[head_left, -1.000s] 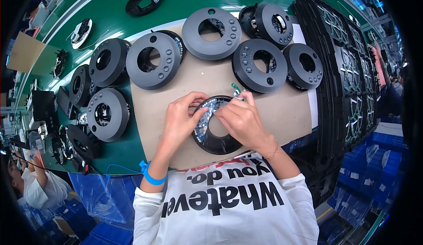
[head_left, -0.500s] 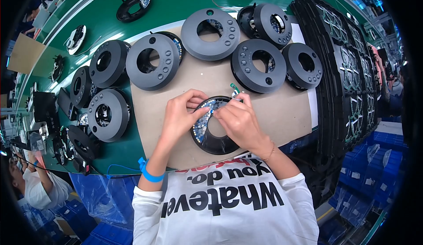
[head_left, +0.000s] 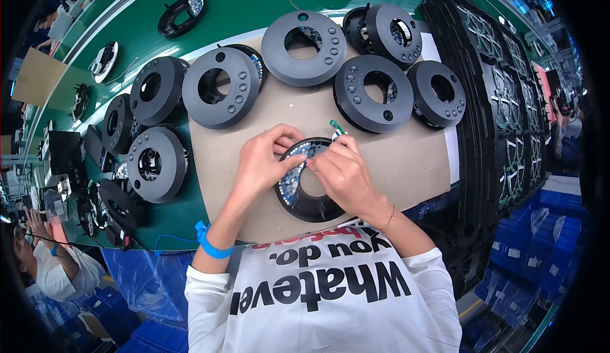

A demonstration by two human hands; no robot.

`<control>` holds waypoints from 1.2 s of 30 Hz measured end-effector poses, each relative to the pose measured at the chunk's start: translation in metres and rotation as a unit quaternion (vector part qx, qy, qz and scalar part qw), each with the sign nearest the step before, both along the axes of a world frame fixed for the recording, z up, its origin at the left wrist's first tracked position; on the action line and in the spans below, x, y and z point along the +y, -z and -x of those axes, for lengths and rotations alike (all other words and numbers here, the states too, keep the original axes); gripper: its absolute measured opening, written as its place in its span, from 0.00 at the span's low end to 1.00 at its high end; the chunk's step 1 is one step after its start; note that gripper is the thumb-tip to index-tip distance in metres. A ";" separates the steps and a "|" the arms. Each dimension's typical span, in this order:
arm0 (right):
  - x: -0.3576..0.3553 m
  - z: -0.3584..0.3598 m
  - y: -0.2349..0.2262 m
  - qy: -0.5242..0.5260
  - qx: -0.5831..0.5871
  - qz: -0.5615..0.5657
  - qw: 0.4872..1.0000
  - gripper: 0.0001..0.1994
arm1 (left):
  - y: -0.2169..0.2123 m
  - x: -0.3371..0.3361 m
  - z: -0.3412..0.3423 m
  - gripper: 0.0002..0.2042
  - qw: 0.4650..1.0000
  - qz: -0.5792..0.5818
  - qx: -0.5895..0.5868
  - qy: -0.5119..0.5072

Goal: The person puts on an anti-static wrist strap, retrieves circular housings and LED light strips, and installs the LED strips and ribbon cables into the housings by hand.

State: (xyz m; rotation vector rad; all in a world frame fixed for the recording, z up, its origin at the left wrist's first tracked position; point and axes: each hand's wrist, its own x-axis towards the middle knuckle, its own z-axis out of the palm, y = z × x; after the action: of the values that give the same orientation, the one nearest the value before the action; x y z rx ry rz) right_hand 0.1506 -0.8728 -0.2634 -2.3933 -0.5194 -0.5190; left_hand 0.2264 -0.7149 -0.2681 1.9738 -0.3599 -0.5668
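Observation:
A black ring-shaped housing (head_left: 310,211) lies on the brown mat in front of me, its hole toward the right. A blue circuit board edged with small pale squares (head_left: 289,186) curves along its left side. My left hand (head_left: 267,160) grips the far left rim, thumb pressed on the board. My right hand (head_left: 343,174) is closed, its fingertips pinched close to the left thumb at the board's inner edge. A small green circuit board with a white lead (head_left: 335,127) sticks up from the right hand. What lies between the right fingertips is hidden.
Several dark grey ring covers (head_left: 304,51) stand in an arc around the brown mat (head_left: 286,115). Stacked black trays (head_left: 470,118) with green-and-white parts rise at the right. Another black ring (head_left: 182,16) lies on the green table at the far left. A co-worker (head_left: 63,257) sits at lower left.
Both hands stay at the ring, with only small finger shifts. The green board has tipped slightly left. The co-worker at lower left has raised their hands.

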 end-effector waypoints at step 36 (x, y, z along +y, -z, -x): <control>-0.017 -0.045 -0.065 -0.063 0.007 0.046 0.997 0.04 | 0.007 0.134 -0.311 0.33 0.838 -0.447 -0.264 -0.168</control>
State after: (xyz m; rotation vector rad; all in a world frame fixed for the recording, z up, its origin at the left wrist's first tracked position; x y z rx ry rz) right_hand 0.1953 -0.8901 -0.1986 -2.4300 -0.6969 -0.4304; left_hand 0.5371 -0.5804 -0.2753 3.0241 -0.0494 0.1126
